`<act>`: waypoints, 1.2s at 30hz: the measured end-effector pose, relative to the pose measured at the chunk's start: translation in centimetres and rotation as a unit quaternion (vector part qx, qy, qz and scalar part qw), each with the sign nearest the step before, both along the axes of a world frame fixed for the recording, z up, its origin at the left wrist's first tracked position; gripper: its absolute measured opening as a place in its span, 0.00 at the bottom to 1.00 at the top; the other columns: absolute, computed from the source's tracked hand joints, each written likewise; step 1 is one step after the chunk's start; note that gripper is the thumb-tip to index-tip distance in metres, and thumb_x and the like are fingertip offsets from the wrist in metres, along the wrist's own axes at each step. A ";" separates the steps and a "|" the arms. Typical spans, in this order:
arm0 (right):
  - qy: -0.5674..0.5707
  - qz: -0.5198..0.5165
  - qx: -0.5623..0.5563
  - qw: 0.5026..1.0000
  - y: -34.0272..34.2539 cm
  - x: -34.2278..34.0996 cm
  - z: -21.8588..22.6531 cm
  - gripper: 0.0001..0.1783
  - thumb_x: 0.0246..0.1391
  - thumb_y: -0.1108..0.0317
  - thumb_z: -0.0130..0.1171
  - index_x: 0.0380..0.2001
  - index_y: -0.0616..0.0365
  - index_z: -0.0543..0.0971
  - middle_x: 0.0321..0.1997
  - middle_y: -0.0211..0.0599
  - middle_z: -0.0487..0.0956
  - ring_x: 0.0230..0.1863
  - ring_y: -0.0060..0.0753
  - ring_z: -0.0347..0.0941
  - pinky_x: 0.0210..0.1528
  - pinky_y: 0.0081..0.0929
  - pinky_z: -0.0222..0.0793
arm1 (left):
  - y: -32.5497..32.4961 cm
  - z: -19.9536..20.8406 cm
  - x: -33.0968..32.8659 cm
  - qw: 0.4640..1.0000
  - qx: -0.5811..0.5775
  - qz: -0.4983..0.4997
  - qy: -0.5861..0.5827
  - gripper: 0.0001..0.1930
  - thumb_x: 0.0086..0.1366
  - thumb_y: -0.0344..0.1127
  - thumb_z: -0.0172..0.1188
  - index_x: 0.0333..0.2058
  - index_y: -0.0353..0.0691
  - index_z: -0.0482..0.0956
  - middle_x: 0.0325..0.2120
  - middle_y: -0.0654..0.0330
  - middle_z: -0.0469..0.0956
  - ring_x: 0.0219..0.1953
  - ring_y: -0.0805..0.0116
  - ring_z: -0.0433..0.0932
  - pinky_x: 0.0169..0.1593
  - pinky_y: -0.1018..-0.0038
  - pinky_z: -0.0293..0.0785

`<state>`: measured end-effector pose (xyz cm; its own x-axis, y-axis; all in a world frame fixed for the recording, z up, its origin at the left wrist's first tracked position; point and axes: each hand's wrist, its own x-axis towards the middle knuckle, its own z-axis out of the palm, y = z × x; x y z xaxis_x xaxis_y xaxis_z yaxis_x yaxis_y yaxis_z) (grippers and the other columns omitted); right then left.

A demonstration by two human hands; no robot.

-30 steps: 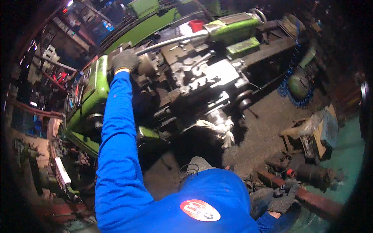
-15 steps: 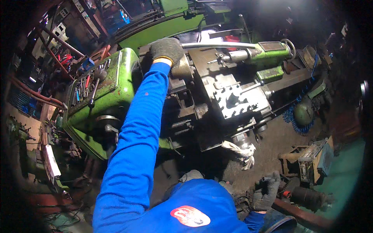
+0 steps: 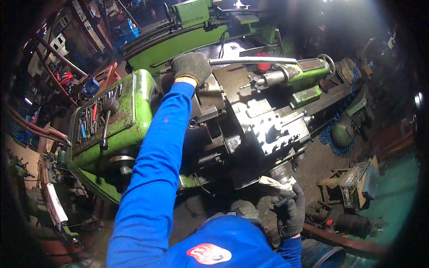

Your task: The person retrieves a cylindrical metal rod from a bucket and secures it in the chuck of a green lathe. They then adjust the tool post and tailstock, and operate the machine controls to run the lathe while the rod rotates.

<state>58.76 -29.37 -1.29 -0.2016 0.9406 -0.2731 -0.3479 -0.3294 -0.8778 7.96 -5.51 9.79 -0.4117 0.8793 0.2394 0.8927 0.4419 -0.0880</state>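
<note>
My left hand (image 3: 191, 68), in a dark grey knit glove, is closed round the left end of a long pale metal bar (image 3: 252, 60). The bar lies across the far side of a green lathe, its other end by the tailstock (image 3: 308, 71). Beneath the hand is the chuck area (image 3: 208, 100), partly hidden by my blue sleeve. My right hand (image 3: 290, 212), gloved alike, is at the front of the lathe with fingers loosely curled and apart. Just above its fingertips a white rag (image 3: 272, 182) hangs at a carriage handwheel (image 3: 280, 173); I cannot tell whether they touch.
Wrenches and a long-handled tool (image 3: 106, 123) lie on the green headstock (image 3: 145, 96). The tool post (image 3: 275, 129) shines in bright light. A wooden crate (image 3: 346, 183) stands on the floor at right, near a blue coiled hose (image 3: 333, 138). Another green machine (image 3: 178, 47) stands behind.
My right hand has come up and leftward to just below the white rag. My left hand keeps its hold, and the bar has shifted slightly right against the lathe. The whole view has moved a little.
</note>
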 end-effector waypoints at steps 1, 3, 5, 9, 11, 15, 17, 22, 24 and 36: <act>-0.004 0.012 -0.001 1.000 0.7 -0.5 0.0 0.50 0.70 0.46 0.74 0.83 0.55 0.61 0.60 0.44 0.83 0.52 0.40 0.87 0.48 0.43 0.91 | 0.3 0.4 0.1 1.000 0.001 -0.003 -0.011 0.18 0.69 0.45 0.60 0.50 0.49 0.94 0.51 0.48 0.91 0.55 0.42 0.90 0.58 0.44 0.84; 0.002 0.046 -0.044 0.998 2.4 -2.0 -0.2 0.39 0.68 0.62 0.67 0.77 0.59 0.66 0.59 0.47 0.83 0.53 0.44 0.87 0.52 0.45 0.90 | 0.2 1.3 0.4 1.000 -0.005 -0.006 -0.029 0.18 0.68 0.45 0.60 0.48 0.49 0.94 0.51 0.47 0.91 0.54 0.41 0.90 0.58 0.44 0.84; 0.014 0.086 -0.092 0.992 4.3 -4.0 -1.1 0.31 0.66 0.78 0.60 0.71 0.63 0.71 0.58 0.50 0.83 0.53 0.47 0.86 0.56 0.46 0.89 | 0.2 1.3 -0.4 0.999 0.007 -0.004 -0.031 0.18 0.68 0.45 0.59 0.49 0.50 0.93 0.50 0.47 0.91 0.54 0.40 0.89 0.58 0.44 0.84; -0.037 0.201 -0.051 0.977 8.2 -8.9 -4.0 0.24 0.64 0.81 0.60 0.63 0.61 0.76 0.56 0.48 0.85 0.56 0.45 0.86 0.60 0.45 0.86 | 0.7 1.6 -0.5 0.999 -0.013 0.025 -0.023 0.18 0.67 0.45 0.59 0.49 0.50 0.91 0.48 0.48 0.91 0.52 0.39 0.89 0.57 0.43 0.83; 0.078 0.218 -0.120 0.965 9.6 -11.7 -5.3 0.25 0.65 0.84 0.58 0.64 0.60 0.75 0.57 0.47 0.84 0.60 0.46 0.85 0.62 0.49 0.86 | 1.1 0.9 -0.8 1.000 -0.005 0.029 -0.003 0.16 0.64 0.46 0.61 0.45 0.49 0.90 0.44 0.48 0.90 0.49 0.39 0.89 0.53 0.45 0.83; 0.056 0.302 -0.139 0.941 13.8 -15.3 -7.1 0.25 0.67 0.82 0.62 0.65 0.62 0.76 0.62 0.50 0.83 0.64 0.47 0.84 0.68 0.46 0.83 | 0.7 -0.7 -1.6 0.997 0.074 0.005 0.002 0.13 0.72 0.48 0.62 0.36 0.47 0.87 0.34 0.47 0.87 0.41 0.37 0.87 0.44 0.42 0.78; 0.106 0.319 -0.139 0.931 14.6 -17.0 -8.2 0.24 0.70 0.79 0.64 0.67 0.65 0.77 0.66 0.49 0.82 0.66 0.43 0.82 0.74 0.44 0.78 | -0.4 -0.7 -1.9 0.997 0.080 -0.004 0.021 0.11 0.72 0.46 0.64 0.35 0.46 0.86 0.32 0.46 0.86 0.38 0.38 0.86 0.41 0.44 0.77; 0.077 0.351 -0.114 0.926 17.4 -20.0 -7.8 0.28 0.68 0.77 0.67 0.70 0.65 0.77 0.64 0.47 0.84 0.66 0.41 0.83 0.75 0.42 0.75 | -0.4 -0.8 -1.7 0.995 0.100 -0.018 0.013 0.09 0.71 0.42 0.66 0.34 0.45 0.84 0.31 0.47 0.85 0.36 0.38 0.85 0.39 0.45 0.76; 0.021 0.376 -0.056 0.925 18.1 -20.4 -7.8 0.25 0.69 0.76 0.66 0.68 0.64 0.80 0.64 0.44 0.85 0.67 0.40 0.82 0.75 0.41 0.74 | 0.2 -0.8 -1.3 0.994 0.108 -0.022 -0.005 0.08 0.70 0.41 0.66 0.34 0.45 0.84 0.32 0.47 0.85 0.36 0.39 0.85 0.39 0.45 0.77; -0.133 0.237 0.092 0.958 15.0 -22.2 -6.5 0.23 0.66 0.76 0.67 0.64 0.63 0.82 0.65 0.40 0.84 0.68 0.34 0.78 0.74 0.36 0.72 | 0.5 -1.4 -3.3 0.992 0.107 -0.058 0.031 0.10 0.64 0.46 0.66 0.34 0.48 0.88 0.31 0.50 0.88 0.40 0.42 0.89 0.43 0.46 0.82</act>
